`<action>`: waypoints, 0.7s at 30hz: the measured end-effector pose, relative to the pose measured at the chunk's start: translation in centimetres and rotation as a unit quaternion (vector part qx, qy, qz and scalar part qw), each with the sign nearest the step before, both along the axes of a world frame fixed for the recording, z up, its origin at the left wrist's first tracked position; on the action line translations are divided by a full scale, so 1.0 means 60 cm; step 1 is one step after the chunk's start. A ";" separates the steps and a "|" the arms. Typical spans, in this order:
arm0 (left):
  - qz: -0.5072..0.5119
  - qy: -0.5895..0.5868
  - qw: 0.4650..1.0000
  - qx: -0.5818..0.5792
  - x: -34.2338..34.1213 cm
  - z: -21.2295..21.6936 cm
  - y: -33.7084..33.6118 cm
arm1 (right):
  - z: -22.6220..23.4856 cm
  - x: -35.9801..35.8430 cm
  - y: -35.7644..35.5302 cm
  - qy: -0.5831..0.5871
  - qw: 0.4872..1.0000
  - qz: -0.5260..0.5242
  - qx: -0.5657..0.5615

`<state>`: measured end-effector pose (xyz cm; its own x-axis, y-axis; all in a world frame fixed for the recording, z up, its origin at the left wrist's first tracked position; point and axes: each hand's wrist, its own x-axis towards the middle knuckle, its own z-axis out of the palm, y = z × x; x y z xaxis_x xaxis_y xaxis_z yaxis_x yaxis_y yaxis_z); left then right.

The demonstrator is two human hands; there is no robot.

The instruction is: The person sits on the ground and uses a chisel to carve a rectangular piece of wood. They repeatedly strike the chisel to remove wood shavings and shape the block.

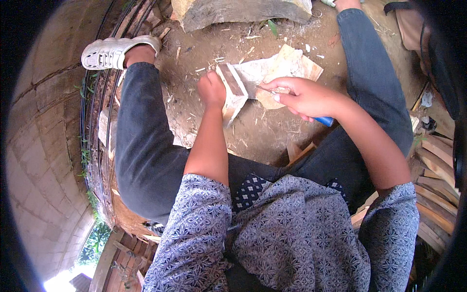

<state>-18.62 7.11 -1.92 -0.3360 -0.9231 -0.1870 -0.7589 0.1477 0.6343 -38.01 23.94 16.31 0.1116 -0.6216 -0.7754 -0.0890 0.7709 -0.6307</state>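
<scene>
My left hand is closed at the left side of a pale, angular wooden piece with a dark brown strip along its upper face. Its fingertips are mostly hidden from view. In my right hand is a blue-handled tool. A thin metal part of it sticks out past the thumb and forefinger toward the wooden piece; the kind of tool cannot be told. Flat, pale, rough-edged slabs lie on the ground just beyond both hands.
A large pale stone sits at the far side. Wood chips are scattered over the brown dirt. My legs are spread on either side. Stacked wood strips lie at the right, dark cables and a curved wall at the left.
</scene>
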 end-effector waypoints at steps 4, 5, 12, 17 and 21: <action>0.001 0.008 1.000 -0.009 -0.002 0.002 0.002 | 0.020 -0.005 0.002 -0.007 1.000 0.016 0.025; 0.000 0.009 1.000 -0.009 -0.003 0.004 0.001 | 0.020 -0.007 0.001 -0.008 1.000 0.017 0.024; 0.008 -0.004 1.000 0.009 -0.004 0.008 -0.002 | -0.004 0.003 -0.003 -0.001 1.000 -0.013 0.000; -0.006 0.016 1.000 -0.009 0.002 -0.003 0.003 | -0.045 0.026 -0.032 0.052 0.997 -0.033 -0.050; 0.016 0.010 1.000 -0.007 -0.010 0.002 0.004 | -0.052 0.012 -0.028 0.015 0.998 -0.048 -0.045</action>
<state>-19.23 7.35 -1.77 -0.3094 -0.9359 -0.1682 -0.7504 0.1316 0.6478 -37.29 22.27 13.18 0.0260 -0.6955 -0.7181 -0.0363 0.7172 -0.6959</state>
